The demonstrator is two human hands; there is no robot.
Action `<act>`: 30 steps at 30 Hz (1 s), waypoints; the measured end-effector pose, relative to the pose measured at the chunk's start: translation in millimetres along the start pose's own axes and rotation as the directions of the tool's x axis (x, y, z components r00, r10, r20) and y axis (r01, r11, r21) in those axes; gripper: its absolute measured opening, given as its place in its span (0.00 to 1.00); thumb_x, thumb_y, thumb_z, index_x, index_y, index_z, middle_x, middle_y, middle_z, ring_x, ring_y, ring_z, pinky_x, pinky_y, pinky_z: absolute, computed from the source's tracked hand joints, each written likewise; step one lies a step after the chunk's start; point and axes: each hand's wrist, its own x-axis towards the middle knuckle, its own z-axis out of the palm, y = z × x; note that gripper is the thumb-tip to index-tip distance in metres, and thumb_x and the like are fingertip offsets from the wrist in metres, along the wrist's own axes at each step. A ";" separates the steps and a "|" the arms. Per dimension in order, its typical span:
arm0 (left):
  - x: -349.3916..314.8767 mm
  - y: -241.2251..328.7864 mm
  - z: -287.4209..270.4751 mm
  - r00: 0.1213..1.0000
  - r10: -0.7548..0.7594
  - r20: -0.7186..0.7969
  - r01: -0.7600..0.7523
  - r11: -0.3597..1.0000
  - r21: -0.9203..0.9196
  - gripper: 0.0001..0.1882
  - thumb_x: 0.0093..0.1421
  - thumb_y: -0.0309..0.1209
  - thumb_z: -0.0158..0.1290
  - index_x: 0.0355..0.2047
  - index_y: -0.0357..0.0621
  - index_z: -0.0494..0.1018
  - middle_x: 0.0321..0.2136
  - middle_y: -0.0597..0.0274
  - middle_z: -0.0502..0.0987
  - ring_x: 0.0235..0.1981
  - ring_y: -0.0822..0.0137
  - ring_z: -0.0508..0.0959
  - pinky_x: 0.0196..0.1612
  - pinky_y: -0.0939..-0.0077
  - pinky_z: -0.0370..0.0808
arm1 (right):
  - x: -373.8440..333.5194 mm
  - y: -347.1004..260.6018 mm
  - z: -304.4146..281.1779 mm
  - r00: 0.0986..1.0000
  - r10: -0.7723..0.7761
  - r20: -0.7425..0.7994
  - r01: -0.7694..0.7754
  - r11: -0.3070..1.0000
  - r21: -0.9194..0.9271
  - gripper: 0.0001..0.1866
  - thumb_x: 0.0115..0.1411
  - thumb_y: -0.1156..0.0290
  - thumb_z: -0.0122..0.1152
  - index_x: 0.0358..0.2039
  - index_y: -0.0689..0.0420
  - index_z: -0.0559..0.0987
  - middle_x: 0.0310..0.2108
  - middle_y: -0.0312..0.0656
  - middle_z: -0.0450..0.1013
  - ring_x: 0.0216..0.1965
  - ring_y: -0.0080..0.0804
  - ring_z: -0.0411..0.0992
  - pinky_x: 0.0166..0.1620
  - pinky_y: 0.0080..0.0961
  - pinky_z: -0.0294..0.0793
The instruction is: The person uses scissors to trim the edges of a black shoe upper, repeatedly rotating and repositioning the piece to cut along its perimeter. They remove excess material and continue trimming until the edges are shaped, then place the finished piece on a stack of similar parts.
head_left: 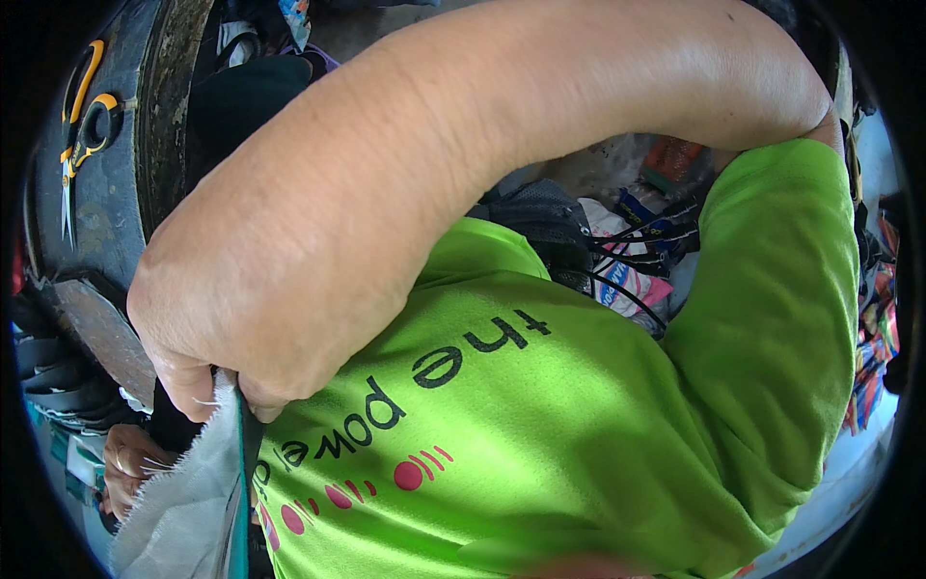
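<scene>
My right arm comes out of a bright green sleeve and bends across the top, bringing my right hand (270,299) to the left. Its thumb and fingers pinch the top edge of a pale grey-white cloth (188,511). Loose threads fray along that cloth's left side, and a teal strip (239,492) runs down its right side. At the lower left, beside the frayed edge, is my left hand (127,463), lower than the right. Most of its fingers are hidden by the cloth, so their grip does not show.
Scissors (82,145) with orange and black handles lie on a dark, worn tabletop (101,207) at the upper left. A pink and white package (627,280) sits among dark bags beyond my green shirt (579,425). Colourful cloth (868,357) is at the far right.
</scene>
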 end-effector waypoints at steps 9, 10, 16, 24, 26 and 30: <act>8.2 4.2 -1.7 0.998 -0.032 0.050 0.033 0.999 -0.009 0.12 0.57 0.39 0.55 0.38 0.49 0.77 0.42 0.57 0.77 0.41 0.62 0.72 0.47 0.63 0.65 | -1.1 -13.8 3.2 1.000 -0.026 0.010 0.026 1.000 -0.006 0.33 0.53 0.55 0.71 0.55 0.62 0.74 0.43 0.55 0.77 0.45 0.46 0.76 0.49 0.37 0.74; 8.8 4.9 -1.7 0.998 -0.032 0.057 0.033 0.999 -0.014 0.11 0.57 0.39 0.55 0.38 0.50 0.77 0.42 0.57 0.77 0.40 0.62 0.72 0.47 0.63 0.65 | -0.7 -13.1 1.7 1.000 -0.027 0.013 0.028 1.000 -0.008 0.33 0.53 0.56 0.70 0.54 0.62 0.74 0.42 0.55 0.77 0.45 0.46 0.76 0.49 0.37 0.74; 10.1 6.6 -0.7 0.996 -0.039 0.084 0.041 0.999 -0.016 0.11 0.55 0.39 0.56 0.36 0.52 0.77 0.40 0.57 0.77 0.38 0.62 0.71 0.44 0.62 0.65 | -0.3 -14.6 3.5 0.999 -0.029 0.013 0.029 0.999 -0.013 0.31 0.54 0.56 0.70 0.53 0.62 0.75 0.41 0.54 0.77 0.43 0.45 0.76 0.48 0.37 0.74; 11.9 10.8 0.1 0.992 -0.042 0.121 0.045 0.999 -0.019 0.09 0.53 0.40 0.57 0.34 0.55 0.77 0.37 0.58 0.77 0.35 0.62 0.71 0.41 0.62 0.65 | -4.7 -18.5 4.3 1.000 -0.020 0.015 0.020 1.000 -0.013 0.28 0.55 0.57 0.69 0.50 0.61 0.77 0.38 0.53 0.77 0.41 0.45 0.76 0.47 0.38 0.73; 12.3 11.9 0.4 0.991 -0.041 0.130 0.044 0.999 -0.023 0.09 0.52 0.40 0.57 0.34 0.56 0.77 0.37 0.58 0.77 0.34 0.62 0.71 0.40 0.62 0.65 | -4.0 -19.6 4.9 1.000 -0.021 0.016 0.021 1.000 -0.017 0.27 0.55 0.57 0.68 0.50 0.61 0.77 0.38 0.53 0.77 0.41 0.45 0.76 0.46 0.38 0.73; 14.2 12.9 0.8 0.988 -0.045 0.150 0.050 0.998 -0.025 0.09 0.51 0.40 0.58 0.33 0.57 0.77 0.35 0.58 0.77 0.32 0.62 0.71 0.39 0.62 0.65 | -3.0 -20.8 5.9 1.000 -0.025 0.015 0.025 1.000 -0.016 0.25 0.55 0.57 0.68 0.49 0.61 0.78 0.37 0.53 0.77 0.40 0.45 0.76 0.46 0.38 0.73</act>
